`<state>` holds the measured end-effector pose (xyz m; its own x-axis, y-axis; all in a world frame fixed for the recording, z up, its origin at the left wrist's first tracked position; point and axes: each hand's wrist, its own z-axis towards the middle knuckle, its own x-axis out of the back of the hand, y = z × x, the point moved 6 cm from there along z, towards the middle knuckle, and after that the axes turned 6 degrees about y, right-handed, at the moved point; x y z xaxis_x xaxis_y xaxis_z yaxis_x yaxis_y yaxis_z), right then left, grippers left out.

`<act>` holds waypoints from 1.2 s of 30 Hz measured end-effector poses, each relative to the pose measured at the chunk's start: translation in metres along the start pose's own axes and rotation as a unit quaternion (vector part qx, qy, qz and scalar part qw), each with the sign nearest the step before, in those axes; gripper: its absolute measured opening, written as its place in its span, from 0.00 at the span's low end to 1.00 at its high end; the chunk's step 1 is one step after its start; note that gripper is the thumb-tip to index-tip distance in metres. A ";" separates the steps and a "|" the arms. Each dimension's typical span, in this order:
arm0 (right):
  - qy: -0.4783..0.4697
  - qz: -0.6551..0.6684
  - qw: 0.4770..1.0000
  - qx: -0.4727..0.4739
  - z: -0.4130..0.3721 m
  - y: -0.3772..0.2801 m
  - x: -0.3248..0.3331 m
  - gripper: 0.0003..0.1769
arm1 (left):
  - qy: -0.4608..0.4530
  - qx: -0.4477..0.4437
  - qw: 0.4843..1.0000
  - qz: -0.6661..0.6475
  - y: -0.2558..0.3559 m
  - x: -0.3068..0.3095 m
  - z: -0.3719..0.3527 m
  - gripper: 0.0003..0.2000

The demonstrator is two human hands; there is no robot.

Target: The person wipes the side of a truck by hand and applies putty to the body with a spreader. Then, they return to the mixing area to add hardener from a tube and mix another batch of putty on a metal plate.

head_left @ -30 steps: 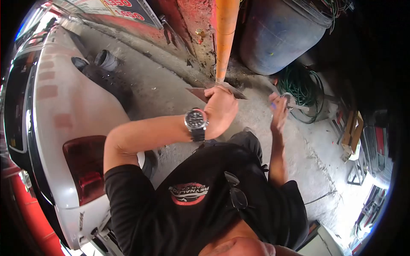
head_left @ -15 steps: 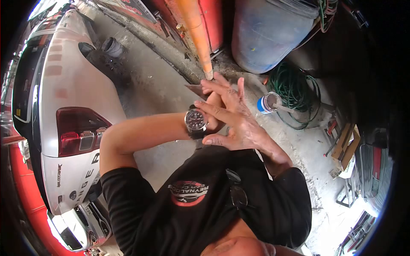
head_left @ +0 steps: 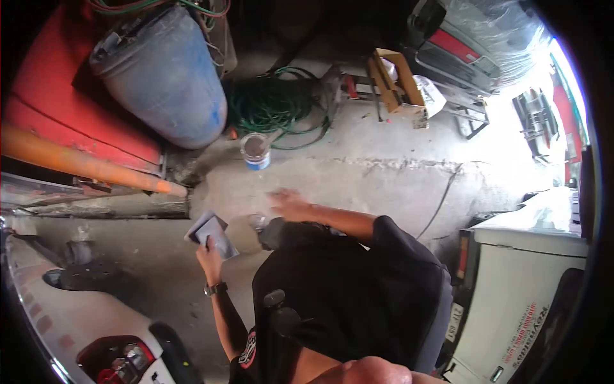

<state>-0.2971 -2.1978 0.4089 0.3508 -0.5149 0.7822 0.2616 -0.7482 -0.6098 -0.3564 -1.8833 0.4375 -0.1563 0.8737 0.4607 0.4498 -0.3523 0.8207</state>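
My left hand (head_left: pixel 209 259), with a watch on its wrist, is closed on grey sheets that look like sandpaper (head_left: pixel 220 242). A darker folded piece overlaps a lighter one, and both stick out beyond my fingers. My right hand (head_left: pixel 293 206) is in front of my body, apart from the left one and above the concrete floor. It is blurred by motion; its fingers look stretched out, and I see nothing in it. Nearest beyond it stands a small tub (head_left: pixel 256 152) with a blue lower part and a stick or scraper across its rim.
A coiled green hose (head_left: pixel 272 105) lies behind the tub, beside a large blue drum (head_left: pixel 169 83). An orange pole (head_left: pixel 83 163) is at left. A cardboard box (head_left: pixel 396 80) sits back right. Vehicles flank me: a white-and-grey one (head_left: pixel 57 288) and a white one (head_left: pixel 511 275).
My view has turned to the right. My right hand, which lay over the left hand and wrist, has come away. My left hand now shows at the left with the sandpaper.
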 end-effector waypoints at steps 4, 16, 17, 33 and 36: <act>-0.345 0.094 0.887 -0.292 -0.195 0.202 -0.048 0.27 | 0.005 0.217 0.843 -0.492 -0.061 -0.061 -0.065 0.18; -0.191 0.243 0.848 -0.431 -0.126 0.191 0.114 0.36 | 0.040 0.171 0.758 -0.628 0.001 -0.132 -0.071 0.20; -0.159 0.219 0.881 -0.387 -0.094 0.196 0.115 0.33 | 0.043 0.171 0.756 -0.630 0.005 -0.137 -0.057 0.21; 0.098 0.370 0.844 -0.375 0.308 0.392 -0.149 0.30 | 0.234 0.268 0.742 -0.568 -0.102 -0.260 0.105 0.21; 0.067 0.180 0.974 -0.122 0.322 0.330 -0.137 0.19 | 0.251 0.282 0.740 -0.556 -0.118 -0.274 0.115 0.22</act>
<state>0.0305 -2.2398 0.0597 0.2547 -0.8000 0.5432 -0.0842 -0.5780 -0.8117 -0.2650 -2.0428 0.1754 -0.9496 0.2324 -0.2102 0.0701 0.8113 0.5804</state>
